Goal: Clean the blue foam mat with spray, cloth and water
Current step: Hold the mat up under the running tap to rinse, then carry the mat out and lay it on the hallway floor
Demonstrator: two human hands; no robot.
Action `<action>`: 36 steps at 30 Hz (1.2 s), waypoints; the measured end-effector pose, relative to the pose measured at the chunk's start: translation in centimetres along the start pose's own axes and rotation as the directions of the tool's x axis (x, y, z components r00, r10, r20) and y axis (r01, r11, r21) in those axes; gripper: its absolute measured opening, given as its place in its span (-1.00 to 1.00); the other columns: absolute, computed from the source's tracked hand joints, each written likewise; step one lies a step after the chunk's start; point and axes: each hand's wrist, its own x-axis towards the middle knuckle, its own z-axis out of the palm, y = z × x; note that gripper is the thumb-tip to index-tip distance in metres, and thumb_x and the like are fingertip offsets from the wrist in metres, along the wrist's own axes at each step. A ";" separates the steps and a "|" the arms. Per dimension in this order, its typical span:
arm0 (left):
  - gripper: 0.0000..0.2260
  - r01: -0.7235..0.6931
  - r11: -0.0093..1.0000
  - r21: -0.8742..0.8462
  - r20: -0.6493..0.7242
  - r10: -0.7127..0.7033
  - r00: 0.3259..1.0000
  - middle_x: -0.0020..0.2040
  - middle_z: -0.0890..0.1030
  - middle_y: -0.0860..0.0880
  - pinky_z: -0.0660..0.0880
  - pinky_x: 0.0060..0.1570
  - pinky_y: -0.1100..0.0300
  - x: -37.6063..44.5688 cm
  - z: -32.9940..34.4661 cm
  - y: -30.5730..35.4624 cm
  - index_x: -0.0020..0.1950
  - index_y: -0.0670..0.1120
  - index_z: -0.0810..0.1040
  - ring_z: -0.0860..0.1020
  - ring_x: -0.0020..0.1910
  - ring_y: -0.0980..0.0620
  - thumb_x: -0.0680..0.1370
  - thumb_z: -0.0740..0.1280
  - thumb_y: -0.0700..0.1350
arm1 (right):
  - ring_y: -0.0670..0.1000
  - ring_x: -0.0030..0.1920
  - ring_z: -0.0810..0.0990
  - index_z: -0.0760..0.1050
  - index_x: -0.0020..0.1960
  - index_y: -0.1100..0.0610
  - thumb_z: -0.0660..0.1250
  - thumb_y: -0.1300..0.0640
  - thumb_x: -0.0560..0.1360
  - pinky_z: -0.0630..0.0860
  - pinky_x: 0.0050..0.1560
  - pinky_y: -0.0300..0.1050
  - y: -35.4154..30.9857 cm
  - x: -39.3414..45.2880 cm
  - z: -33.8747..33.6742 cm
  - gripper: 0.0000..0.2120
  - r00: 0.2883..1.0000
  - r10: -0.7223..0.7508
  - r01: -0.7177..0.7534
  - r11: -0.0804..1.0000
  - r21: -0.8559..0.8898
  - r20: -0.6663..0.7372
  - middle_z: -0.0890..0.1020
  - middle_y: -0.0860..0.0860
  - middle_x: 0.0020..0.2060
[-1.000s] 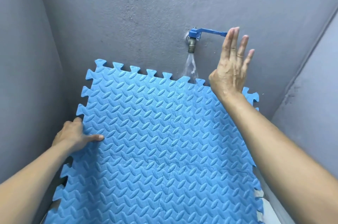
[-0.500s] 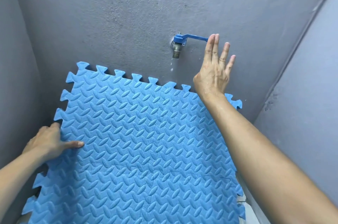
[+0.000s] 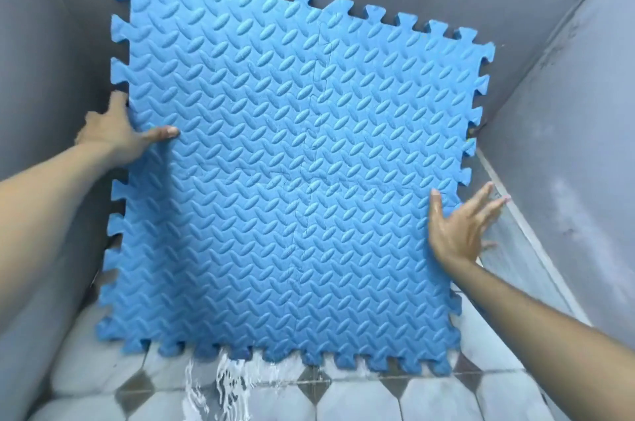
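Observation:
The blue foam mat (image 3: 295, 166), square with jigsaw edges and a leaf-pattern surface, stands upright in front of the grey back wall and is lifted off the floor. My left hand (image 3: 117, 131) grips its left edge, thumb across the front. Wet, my right hand (image 3: 460, 228) holds the right edge lower down, thumb on the front and fingers spread behind. Water (image 3: 220, 382) runs off the mat's bottom edge onto the floor. The tap is hidden behind the mat.
Grey walls (image 3: 567, 131) close in on the left, back and right. The floor (image 3: 374, 400) below is wet, with pale tiles and small dark diamond insets. A pale ledge (image 3: 512, 214) runs along the foot of the right wall.
My right hand left the tap and took the mat's right edge. The mat rose and now covers the tap. The view tilted down to the tiled floor, where water drains off the mat.

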 end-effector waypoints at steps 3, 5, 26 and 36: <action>-0.26 -0.083 0.990 -0.111 -0.144 0.067 0.987 0.35 0.30 -0.29 0.36 0.27 -0.18 -0.9 1.4 -0.8 0.39 0.06 0.14 0.39 0.26 -0.33 0.37 0.34 0.37 | 0.25 0.47 0.26 -0.05 0.58 0.13 0.13 -0.38 0.50 0.26 0.38 0.26 5.5 -3.3 0.1 -0.12 0.970 0.162 -0.168 0.986 0.016 0.182 0.20 0.24 0.52; -0.22 -0.120 0.942 -0.312 -0.340 0.007 0.941 0.35 0.35 -0.23 0.33 0.29 -0.07 -1.6 2.7 -1.9 0.42 -0.04 0.16 0.42 0.27 -0.23 0.39 0.33 0.36 | 0.30 0.30 0.46 0.13 0.49 0.19 0.10 -0.39 0.50 0.39 0.25 0.18 5.9 -3.5 0.4 -0.19 0.958 0.190 -0.193 0.981 -0.004 0.216 0.46 0.27 0.34; -0.10 0.540 0.795 -0.276 -0.023 -0.567 0.823 0.43 0.37 0.00 0.22 0.40 0.07 -11.6 3.3 -7.0 0.42 -0.09 0.22 0.37 0.39 -0.06 0.31 0.12 0.52 | 0.21 0.26 0.46 0.24 0.35 0.20 0.12 -0.34 0.52 0.36 0.19 0.03 -0.6 -5.0 -7.6 -0.33 0.913 0.280 -0.218 0.950 -0.226 0.298 0.43 0.19 0.31; 0.02 0.616 0.786 0.042 0.149 -0.615 0.774 0.31 0.47 -0.14 0.38 0.27 0.01 -16.8 -11.8 -2.5 0.32 -0.20 0.42 0.45 0.29 -0.15 0.16 0.27 0.56 | 0.20 0.42 0.34 0.17 0.46 0.26 0.10 -0.34 0.55 0.25 0.36 0.02 -8.6 -4.9 -21.2 -0.23 0.832 0.389 -0.202 0.876 -0.437 0.396 0.34 0.22 0.43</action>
